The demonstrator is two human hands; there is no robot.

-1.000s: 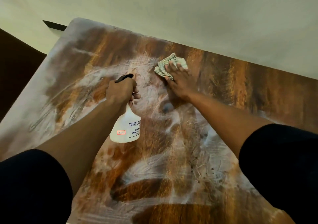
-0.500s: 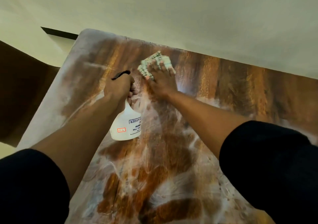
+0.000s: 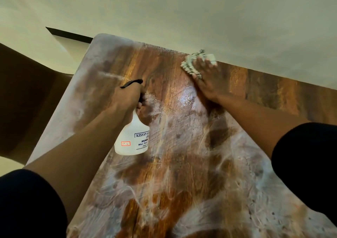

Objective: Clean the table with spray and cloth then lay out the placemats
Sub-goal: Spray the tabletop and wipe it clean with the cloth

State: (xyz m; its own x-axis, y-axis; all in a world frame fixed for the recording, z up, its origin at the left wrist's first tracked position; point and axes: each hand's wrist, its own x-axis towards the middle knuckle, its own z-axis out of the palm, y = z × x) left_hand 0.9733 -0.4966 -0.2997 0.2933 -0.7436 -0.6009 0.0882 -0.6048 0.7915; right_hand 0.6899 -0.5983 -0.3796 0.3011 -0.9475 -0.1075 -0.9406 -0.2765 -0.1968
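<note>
A glossy brown wooden table point(image 3: 255, 91) fills the view, streaked with whitish wet smears. My left hand point(image 3: 127, 96) grips the neck and black trigger of a white spray bottle point(image 3: 132, 139), held above the table left of centre. My right hand point(image 3: 206, 78) presses a crumpled checked cloth point(image 3: 191, 63) flat against the table at its far edge, fingers spread over the cloth. A small wet shiny patch point(image 3: 186, 99) lies between the two hands. No placemats are in view.
A pale wall point(image 3: 182, 9) runs right behind the table's far edge. A dark brown piece of furniture point(image 3: 27, 100) stands to the left of the table, with pale floor beyond it.
My right hand slid the cloth to the right and farther away, up to the table's far edge. The left hand keeps its hold on the bottle in roughly the same spot.
</note>
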